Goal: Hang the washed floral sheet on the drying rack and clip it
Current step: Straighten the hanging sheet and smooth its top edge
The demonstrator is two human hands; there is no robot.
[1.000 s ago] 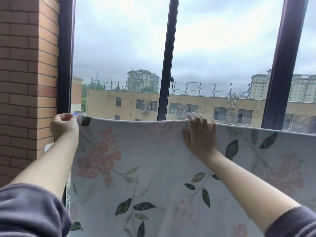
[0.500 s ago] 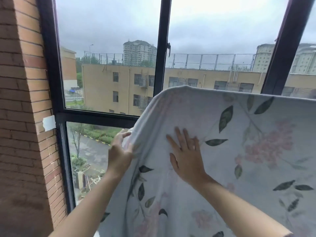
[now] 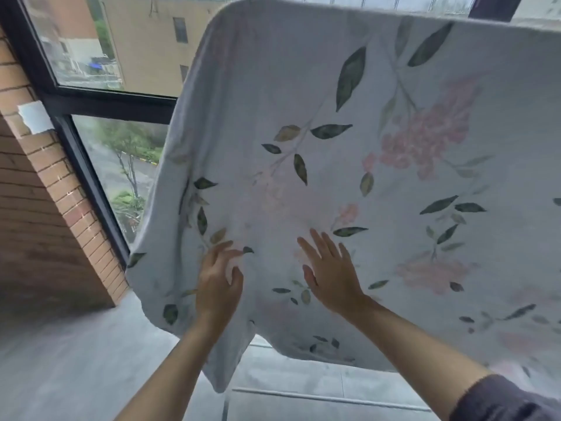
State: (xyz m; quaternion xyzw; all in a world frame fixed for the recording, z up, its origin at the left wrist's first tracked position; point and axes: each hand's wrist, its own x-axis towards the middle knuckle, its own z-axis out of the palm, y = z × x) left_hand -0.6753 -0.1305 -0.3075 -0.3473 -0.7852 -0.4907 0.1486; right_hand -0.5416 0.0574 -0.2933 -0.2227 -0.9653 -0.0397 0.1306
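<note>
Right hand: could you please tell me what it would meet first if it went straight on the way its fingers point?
The right hand lies open on the floral sheet, fingers pointing up and slightly left. Going on, it would likely meet only more sheet; depth is unclear.

A brick wall (image 3: 36, 208) of reddish-brown courses with pale mortar fills the left side and ends at a corner low down. A small white patch (image 3: 33, 117) sticks to the bricks just beside the window frame (image 3: 85, 98), which is dark, with one crossbar dividing an upper pane from a lower one. The floor (image 3: 76, 360) is smooth and grey. Through the glass a beige building (image 3: 145, 41) with small dark windows stands across the way, something blue (image 3: 95, 66) near its left side. Lower down, a thin-trunked tree (image 3: 127, 141) with green leaves rises beside a grey road (image 3: 112, 174). The daylight is soft and dull, casting no sharp shadows.
</note>
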